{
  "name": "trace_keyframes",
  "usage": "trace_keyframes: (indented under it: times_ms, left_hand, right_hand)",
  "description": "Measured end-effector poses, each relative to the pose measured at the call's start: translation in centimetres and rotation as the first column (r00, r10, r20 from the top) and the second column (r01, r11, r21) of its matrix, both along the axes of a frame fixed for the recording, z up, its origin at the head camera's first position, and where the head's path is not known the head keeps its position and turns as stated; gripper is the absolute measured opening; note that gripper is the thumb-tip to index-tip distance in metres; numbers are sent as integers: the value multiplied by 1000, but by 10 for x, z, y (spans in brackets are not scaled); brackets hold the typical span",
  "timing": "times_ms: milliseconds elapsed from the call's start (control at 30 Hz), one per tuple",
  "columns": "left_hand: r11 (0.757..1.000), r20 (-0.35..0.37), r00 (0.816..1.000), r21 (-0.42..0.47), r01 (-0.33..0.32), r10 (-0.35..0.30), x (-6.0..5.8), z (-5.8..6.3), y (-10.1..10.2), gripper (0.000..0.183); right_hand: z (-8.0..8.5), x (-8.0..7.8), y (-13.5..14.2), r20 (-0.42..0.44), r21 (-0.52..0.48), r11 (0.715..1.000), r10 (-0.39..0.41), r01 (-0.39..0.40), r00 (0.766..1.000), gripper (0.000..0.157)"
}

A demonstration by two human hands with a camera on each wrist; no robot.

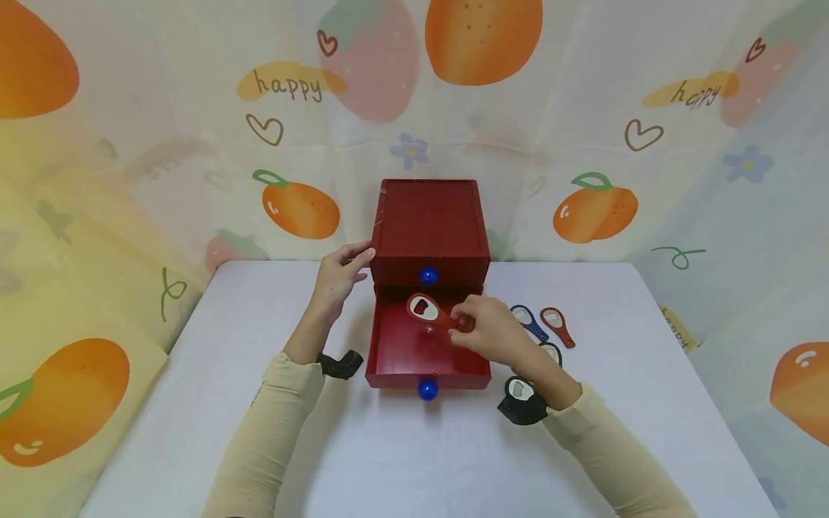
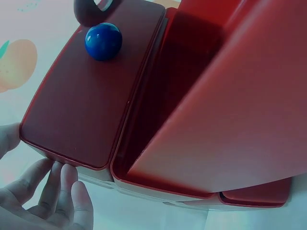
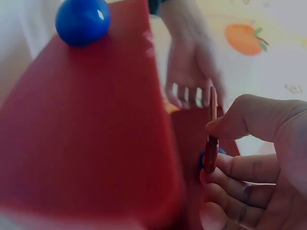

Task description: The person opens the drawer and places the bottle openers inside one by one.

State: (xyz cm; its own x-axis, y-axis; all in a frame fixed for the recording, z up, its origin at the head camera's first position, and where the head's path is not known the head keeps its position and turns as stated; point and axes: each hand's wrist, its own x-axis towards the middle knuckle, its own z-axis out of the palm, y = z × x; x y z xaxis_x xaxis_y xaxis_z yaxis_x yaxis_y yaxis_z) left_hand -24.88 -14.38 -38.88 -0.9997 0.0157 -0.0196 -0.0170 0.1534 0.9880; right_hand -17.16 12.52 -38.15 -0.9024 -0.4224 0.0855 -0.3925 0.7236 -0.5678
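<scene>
the counter (image 1: 414,460), covered in white cloth, carries a red drawer box (image 1: 430,223) just ahead of both hands. its lower drawer (image 1: 424,352) is pulled out toward the person, blue knob (image 1: 427,390) at the front; the upper drawer is closed. the left hand (image 1: 338,277) rests with relaxed, straight fingers against the box's left side, steadying it. the right hand (image 1: 488,331) pinches the handle of an orange bottle opener (image 1: 429,311), holding it above the open drawer, just in front of the upper knob. just right of that hand, three more bottle openers (image 1: 544,327) lie on the counter. the pinch looks light and sits at the handle's end, so the opener could swing or slip and catch the drawer's rim; if the left hand eases off, the box may shift.
</scene>
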Motion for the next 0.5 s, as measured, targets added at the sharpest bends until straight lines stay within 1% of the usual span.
trace_keyframes:
  times_ms: [267,433,500]
  left_hand:
    - [1000,-5,1000,0,-1,1,1,1,0,46]
    - [1000,1,1000,0,-3,3,1,0,0,45]
    - [1000,1,1000,1,-4,4,0,0,-1,45]
  right_hand:
    - [-9,1,-23,12,94,994,49,-50,999,21]
    - [-11,1,-33,73,145,986,70,-81,995,26]
    - [-12,0,-37,102,162,982,85,-100,991,24]
